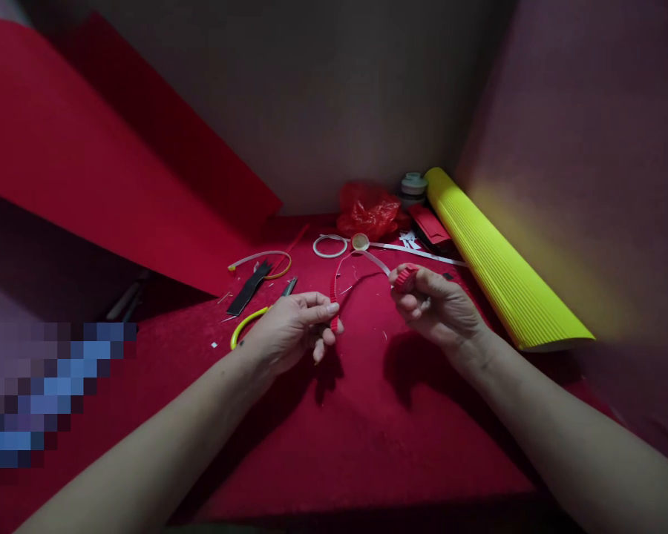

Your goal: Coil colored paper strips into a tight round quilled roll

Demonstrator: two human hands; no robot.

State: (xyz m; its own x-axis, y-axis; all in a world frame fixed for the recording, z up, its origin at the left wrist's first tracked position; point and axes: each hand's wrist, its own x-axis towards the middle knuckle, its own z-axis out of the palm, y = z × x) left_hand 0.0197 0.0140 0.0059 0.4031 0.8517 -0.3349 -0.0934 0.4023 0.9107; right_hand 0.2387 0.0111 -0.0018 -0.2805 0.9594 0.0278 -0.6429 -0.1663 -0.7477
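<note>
A narrow red corrugated paper strip (334,285) arches between my two hands above the red table. Its right part shows a smooth, pale side. My left hand (298,326) pinches one end between thumb and fingers. Closed around a small red ridged coil (405,279) is my right hand (437,300); the strip appears to run into this coil, but the fingers partly cover the join. Scissors with a yellow handle (245,326) lie just beyond my left wrist, partly hidden by that hand. A black strip-like piece (249,288) rests behind them.
A yellow corrugated roll (495,259) lies along the right wall. At the back are a crumpled red plastic bag (369,210), a lidded jar (413,185), a pale ring (330,246) and a small round piece (360,242). A large red sheet (105,148) leans over the left.
</note>
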